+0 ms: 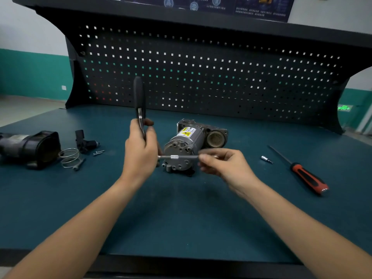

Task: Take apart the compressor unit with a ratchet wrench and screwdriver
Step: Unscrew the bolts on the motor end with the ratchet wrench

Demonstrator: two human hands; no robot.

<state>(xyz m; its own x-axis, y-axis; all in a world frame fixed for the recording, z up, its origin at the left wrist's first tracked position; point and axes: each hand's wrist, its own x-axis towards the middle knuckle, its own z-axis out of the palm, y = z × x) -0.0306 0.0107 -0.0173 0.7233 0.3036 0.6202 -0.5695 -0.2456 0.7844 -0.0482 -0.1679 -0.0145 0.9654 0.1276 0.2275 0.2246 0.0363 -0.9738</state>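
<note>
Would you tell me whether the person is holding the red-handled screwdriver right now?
No, the screwdriver lies on the bench, untouched, right of the right hand.

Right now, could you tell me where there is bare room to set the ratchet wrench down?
Bare mat lies between the compressor and the small socket, and in front of it toward the near edge. The left side is crowded: black housing, spring, bolts.

A workshop, perhaps a training one: a workbench topped with a dark teal mat, backed by a black pegboard under a shelf. On the mat lie a screwdriver, a socket bit, a part-stripped compressor, a black housing, a spring and screws. Behind are a wall painted teal below and a technical poster.
</note>
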